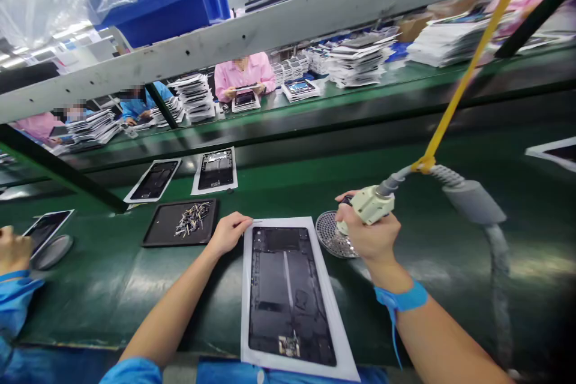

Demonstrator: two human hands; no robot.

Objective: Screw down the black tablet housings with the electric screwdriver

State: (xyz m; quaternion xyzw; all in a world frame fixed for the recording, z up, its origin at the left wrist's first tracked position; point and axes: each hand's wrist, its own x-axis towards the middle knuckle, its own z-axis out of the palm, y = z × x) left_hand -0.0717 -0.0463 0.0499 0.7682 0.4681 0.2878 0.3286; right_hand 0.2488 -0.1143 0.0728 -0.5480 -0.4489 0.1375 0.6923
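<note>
A tablet back housing (288, 288) with dark inner parts lies on a white sheet (300, 222) in front of me. My left hand (230, 233) is closed in a pinch at the sheet's upper left corner. A thin, light sliver shows at its fingertips, too small to name. My right hand (371, 237) is wrapped round a pale green electric screwdriver (372, 204), which hangs from a yellow strap (472, 72). Its tip is hidden behind the hand, over a round metal dish (330, 234) with a dotted surface, right of the sheet.
A black tray (166, 225) holds a heap of small parts. Two more tablet housings (155, 181) lie behind it. A grey cable (497, 270) hangs at the right. A co-worker's hand (15, 250) is at far left. A metal beam (270, 24) crosses overhead.
</note>
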